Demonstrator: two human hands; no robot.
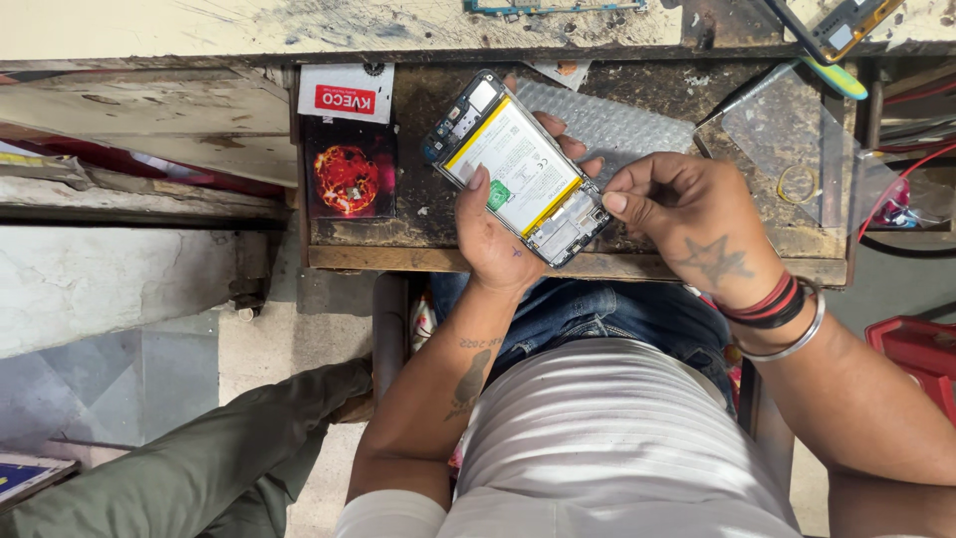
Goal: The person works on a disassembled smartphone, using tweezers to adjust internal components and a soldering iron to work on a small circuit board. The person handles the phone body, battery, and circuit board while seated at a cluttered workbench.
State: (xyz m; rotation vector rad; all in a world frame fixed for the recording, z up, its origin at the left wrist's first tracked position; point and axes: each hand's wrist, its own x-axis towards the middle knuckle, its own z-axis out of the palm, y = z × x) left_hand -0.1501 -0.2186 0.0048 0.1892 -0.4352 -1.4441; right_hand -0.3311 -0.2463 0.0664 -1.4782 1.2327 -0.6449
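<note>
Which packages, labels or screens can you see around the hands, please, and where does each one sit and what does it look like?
Small box: back left of the wooden drawer, rectangular, white top with a red label, black below with a fiery orange ball.
Battery label: on the opened phone held by the left hand, white, yellow-edged, green square sticker.
Bubble-wrap pouch: behind the right hand, silvery.

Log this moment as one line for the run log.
left hand: holds opened phone, battery up | right hand: fingers pinch at phone's lower end | under: worn wooden tray
</note>
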